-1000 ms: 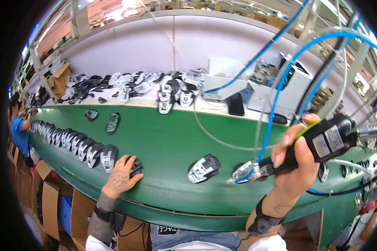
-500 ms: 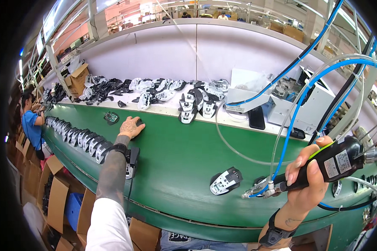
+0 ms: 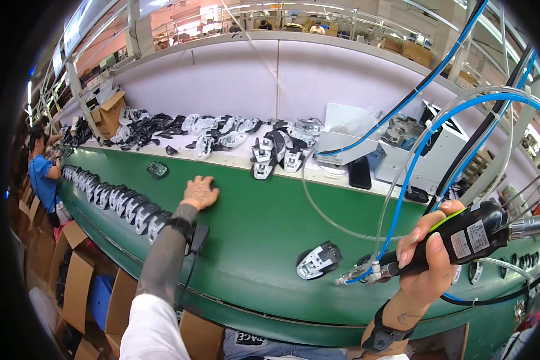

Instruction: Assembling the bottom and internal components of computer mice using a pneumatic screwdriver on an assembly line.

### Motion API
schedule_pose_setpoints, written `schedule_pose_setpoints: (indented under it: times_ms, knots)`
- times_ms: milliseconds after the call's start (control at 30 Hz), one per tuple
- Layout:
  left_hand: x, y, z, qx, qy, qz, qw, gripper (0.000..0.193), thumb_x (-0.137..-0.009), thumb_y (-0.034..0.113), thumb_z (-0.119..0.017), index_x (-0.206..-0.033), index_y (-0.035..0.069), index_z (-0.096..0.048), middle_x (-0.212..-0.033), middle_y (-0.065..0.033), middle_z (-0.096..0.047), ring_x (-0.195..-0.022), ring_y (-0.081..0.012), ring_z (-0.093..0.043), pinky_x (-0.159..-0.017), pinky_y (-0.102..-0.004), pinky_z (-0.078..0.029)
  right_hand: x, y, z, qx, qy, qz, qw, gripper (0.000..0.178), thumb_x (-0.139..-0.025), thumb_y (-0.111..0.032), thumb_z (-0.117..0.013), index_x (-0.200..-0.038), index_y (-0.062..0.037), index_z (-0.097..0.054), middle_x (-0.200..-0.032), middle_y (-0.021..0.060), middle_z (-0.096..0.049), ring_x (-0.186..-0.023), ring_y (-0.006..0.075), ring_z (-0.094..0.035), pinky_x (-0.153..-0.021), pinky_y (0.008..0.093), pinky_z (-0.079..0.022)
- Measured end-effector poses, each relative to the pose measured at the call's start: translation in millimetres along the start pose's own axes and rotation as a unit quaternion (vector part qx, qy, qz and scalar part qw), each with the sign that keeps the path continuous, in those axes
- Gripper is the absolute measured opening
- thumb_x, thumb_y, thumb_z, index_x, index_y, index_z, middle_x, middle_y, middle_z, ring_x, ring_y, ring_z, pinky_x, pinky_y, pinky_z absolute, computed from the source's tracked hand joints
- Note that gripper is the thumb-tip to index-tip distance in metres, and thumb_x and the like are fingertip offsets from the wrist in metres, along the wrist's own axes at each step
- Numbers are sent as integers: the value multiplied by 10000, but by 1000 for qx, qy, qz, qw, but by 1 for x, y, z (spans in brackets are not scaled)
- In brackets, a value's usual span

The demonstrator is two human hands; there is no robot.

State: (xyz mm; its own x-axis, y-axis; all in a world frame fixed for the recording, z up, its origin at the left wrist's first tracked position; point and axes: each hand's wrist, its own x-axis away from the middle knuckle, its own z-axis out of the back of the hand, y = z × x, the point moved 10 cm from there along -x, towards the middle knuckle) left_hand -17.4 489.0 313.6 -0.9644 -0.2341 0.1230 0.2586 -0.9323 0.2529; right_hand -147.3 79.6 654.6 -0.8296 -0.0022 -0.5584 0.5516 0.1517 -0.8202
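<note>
My left hand [image 3: 200, 193] reaches over the green belt [image 3: 240, 210], palm down, its fingers bent round a small dark piece that they mostly hide. A black power screwdriver [image 3: 462, 237] with a metal collar lies in my right hand [image 3: 429, 255], its fingers wrapped round the body. Its tip points left and down, close to a second dark shell on the belt. Just left of that tip rests a white and black mouse shell [image 3: 318, 261]. Beyond my left hand sits a dark shell with a green circuit board [image 3: 158, 170].
A long row of mouse shells [image 3: 123, 207] lines the belt at left. Shell parts [image 3: 222, 129] pile on the white ledge, beside a grey-white machine [image 3: 417, 150] and a black phone [image 3: 359, 173]. Blue hoses [image 3: 423, 144] hang at right. A person in blue [image 3: 42, 174] stands far left.
My left hand has moved right along the belt, and the small dark piece under its fingers has moved with it. My right hand still grips the screwdriver; the whole view has shifted slightly.
</note>
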Motion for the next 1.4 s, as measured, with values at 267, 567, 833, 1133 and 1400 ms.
schedule_pose_setpoints:
  times_ms: [267,567,833,1133,1400]
  knots:
    - [143,217,-53,769,-244,76,587,407,-870,269,-570,-1218,69,-504,-856,-71,-582,-650,-141,-576,-539,-286,-503,0,-13,17,-47,61,65,995,432,-854,-135,-550,-1207,-3,-338,-802,115,-536,-479,125,-479,-424,247,-418]
    - [214,284,-26,887,-369,80,266,426,-908,323,-433,-1282,120,-411,-1102,-126,-526,-918,-254,-577,-793,-445,-513,4,-21,24,-102,85,107,985,474,-881,-215,-546,-1255,-52,-304,-863,127,-538,-480,155,-485,-464,289,-431]
    - [222,291,-30,889,-392,39,234,521,-863,287,-455,-1340,123,-322,-1128,-151,-501,-962,-290,-562,-810,-482,-497,7,-16,23,-80,98,108,986,509,-861,-241,-581,-1253,-65,-308,-875,129,-539,-511,157,-491,-469,302,-441]
    - [225,286,-31,890,-384,51,241,531,-860,287,-450,-1348,123,-320,-1063,-194,-531,-933,-302,-573,-796,-459,-496,12,-22,20,-75,92,124,985,500,-863,-241,-576,-1253,-66,-316,-870,125,-538,-508,153,-497,-466,304,-436]
    - [231,290,-23,881,-416,11,224,553,-847,266,-475,-1353,109,-317,-1186,-148,-477,-961,-296,-570,-799,-443,-501,15,-26,14,-66,84,117,987,524,-853,-257,-594,-1246,-68,-305,-831,95,-528,-466,152,-478,-435,296,-416]
